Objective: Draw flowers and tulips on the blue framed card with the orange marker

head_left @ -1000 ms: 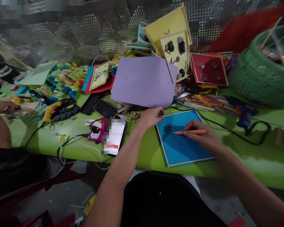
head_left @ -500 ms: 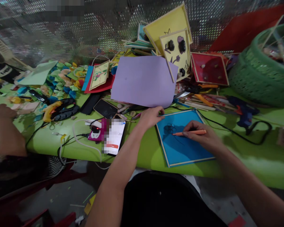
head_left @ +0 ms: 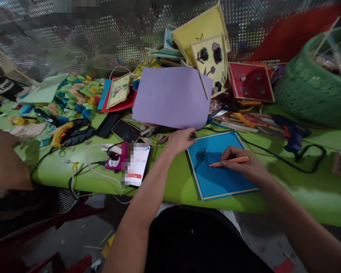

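A blue sheet (head_left: 230,182) framed with thin pale wooden strips lies flat on the green table before me. On it is a dark outline flower (head_left: 204,153) with a short stem line beneath. My right hand (head_left: 238,161) grips an orange pen (head_left: 233,161), its tip touching the sheet just below the flower. At the frame's top left corner, my left hand (head_left: 182,141) holds the edge, thumb and bent fingers closed on it. Shadow from my right hand darkens part of the sheet.
A lit phone (head_left: 138,165) and a purple power socket (head_left: 117,157) with cables sit left. Behind are a purple sheet (head_left: 172,98), framed panels (head_left: 211,60) and sticks. A glue gun (head_left: 294,132) and green basket (head_left: 309,83) stand right. Another person's hand (head_left: 2,144) is far left.
The pen tip has moved slightly down and right across the blue sheet, with a little more stem line showing below the flower. My left hand has stayed at the corner.
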`<action>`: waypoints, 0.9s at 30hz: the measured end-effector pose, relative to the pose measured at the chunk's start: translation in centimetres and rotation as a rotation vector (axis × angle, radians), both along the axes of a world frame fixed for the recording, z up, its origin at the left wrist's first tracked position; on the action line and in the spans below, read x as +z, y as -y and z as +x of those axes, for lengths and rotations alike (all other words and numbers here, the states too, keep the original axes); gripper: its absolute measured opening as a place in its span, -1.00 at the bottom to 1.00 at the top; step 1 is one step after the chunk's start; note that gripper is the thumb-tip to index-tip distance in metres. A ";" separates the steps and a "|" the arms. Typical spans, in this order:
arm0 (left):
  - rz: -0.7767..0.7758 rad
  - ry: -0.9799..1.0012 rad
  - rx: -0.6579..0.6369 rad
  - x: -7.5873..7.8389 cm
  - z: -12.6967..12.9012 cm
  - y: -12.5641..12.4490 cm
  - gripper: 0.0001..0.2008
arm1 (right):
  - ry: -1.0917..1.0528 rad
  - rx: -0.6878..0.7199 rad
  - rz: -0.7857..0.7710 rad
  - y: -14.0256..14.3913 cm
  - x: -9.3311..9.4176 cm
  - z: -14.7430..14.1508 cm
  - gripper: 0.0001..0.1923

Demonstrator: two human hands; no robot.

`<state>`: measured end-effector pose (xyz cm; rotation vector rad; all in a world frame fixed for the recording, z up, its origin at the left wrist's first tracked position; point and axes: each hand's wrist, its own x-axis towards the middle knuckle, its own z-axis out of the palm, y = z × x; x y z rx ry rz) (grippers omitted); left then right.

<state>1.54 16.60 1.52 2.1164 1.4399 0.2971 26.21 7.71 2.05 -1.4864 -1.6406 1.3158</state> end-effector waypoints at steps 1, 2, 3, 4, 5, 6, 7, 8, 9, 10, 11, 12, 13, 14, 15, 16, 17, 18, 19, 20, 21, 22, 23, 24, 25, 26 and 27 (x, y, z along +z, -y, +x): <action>-0.002 -0.001 0.000 0.0 0.0 0.0 -0.79 | -0.003 0.005 -0.001 0.0 0.0 0.1 -0.68; -0.002 -0.003 0.001 0.1 0.0 0.0 -0.79 | -0.005 0.012 -0.003 0.0 -0.1 0.1 -0.69; -0.001 -0.005 0.002 0.1 0.0 0.0 -0.79 | -0.006 0.018 -0.003 0.0 -0.1 0.2 -0.69; -0.002 -0.008 0.004 0.1 0.0 0.0 -0.79 | -0.005 0.019 -0.003 0.0 -0.1 0.2 -0.69; -0.004 -0.009 0.006 0.1 0.0 0.0 -0.79 | -0.005 0.018 -0.004 0.0 -0.1 0.2 -0.69; -0.007 -0.009 0.008 0.1 0.1 0.0 -0.79 | -0.007 0.017 -0.004 0.0 -0.1 0.3 -0.69; -0.010 -0.009 0.009 0.1 0.1 0.0 -0.79 | -0.011 0.016 -0.005 0.0 -0.1 0.3 -0.68; -0.011 -0.007 0.009 0.1 0.1 0.0 -0.79 | -0.015 0.016 -0.007 -0.1 -0.1 0.3 -0.67; -0.012 -0.005 0.008 0.0 0.1 0.0 -0.78 | -0.020 0.019 -0.010 -0.1 -0.1 0.3 -0.66; -0.010 -0.004 0.006 0.0 0.1 0.0 -0.78 | -0.025 0.023 -0.014 -0.1 -0.1 0.3 -0.66; -0.009 -0.004 0.005 0.0 0.1 0.0 -0.78 | -0.030 0.026 -0.018 -0.1 -0.1 0.4 -0.67; -0.008 -0.005 0.005 0.0 0.0 0.0 -0.78 | -0.032 0.027 -0.024 -0.1 -0.1 0.4 -0.67; -0.006 -0.006 0.006 0.1 0.0 0.0 -0.78 | -0.033 0.027 -0.027 -0.2 -0.2 0.5 -0.68; -0.006 -0.008 0.007 0.1 0.0 0.0 -0.78 | -0.033 0.026 -0.027 -0.2 -0.3 0.5 -0.69; -0.006 -0.010 0.008 0.1 0.0 0.0 -0.78 | -0.033 0.026 -0.026 -0.2 -0.4 0.6 -0.69; -0.007 -0.012 0.007 0.1 0.0 0.0 -0.77 | -0.036 0.028 -0.023 -0.2 -0.5 0.7 -0.69; -0.010 -0.014 0.006 0.2 0.0 0.0 -0.77 | -0.043 0.030 -0.021 -0.2 -0.7 0.8 -0.68; -0.010 -0.015 0.005 0.2 0.0 0.0 -0.77 | -0.053 0.033 -0.021 -0.2 -0.8 0.8 -0.67; -0.011 -0.016 0.003 0.3 0.0 0.0 -0.77 | -0.065 0.035 -0.023 -0.2 -0.9 0.9 -0.66; -0.011 -0.016 0.002 0.3 0.0 0.1 -0.77 | -0.075 0.038 -0.027 -0.2 -0.9 0.9 -0.65; -0.010 -0.016 0.001 0.3 0.0 0.1 -0.77 | -0.082 0.041 -0.030 -0.2 -1.0 1.0 -0.64; -0.010 -0.018 0.001 0.3 0.0 0.0 -0.77 | -0.087 0.043 -0.031 -0.2 -0.9 1.0 -0.64; -0.010 -0.020 0.002 0.3 0.0 0.0 -0.77 | -0.092 0.045 -0.031 -0.2 -0.9 0.9 -0.63; -0.010 -0.020 0.004 0.3 0.0 0.0 -0.77 | -0.099 0.047 -0.031 -0.2 -0.8 0.9 -0.64; -0.010 -0.019 0.005 0.3 0.0 0.0 -0.77 | -0.109 0.049 -0.033 -0.2 -0.7 0.8 -0.64; -0.009 -0.015 0.007 0.2 0.0 0.0 -0.77 | -0.119 0.051 -0.037 -0.2 -0.5 0.8 -0.65; -0.006 -0.011 0.007 0.2 0.0 0.0 -0.77 | -0.128 0.051 -0.042 -0.2 -0.4 0.7 -0.66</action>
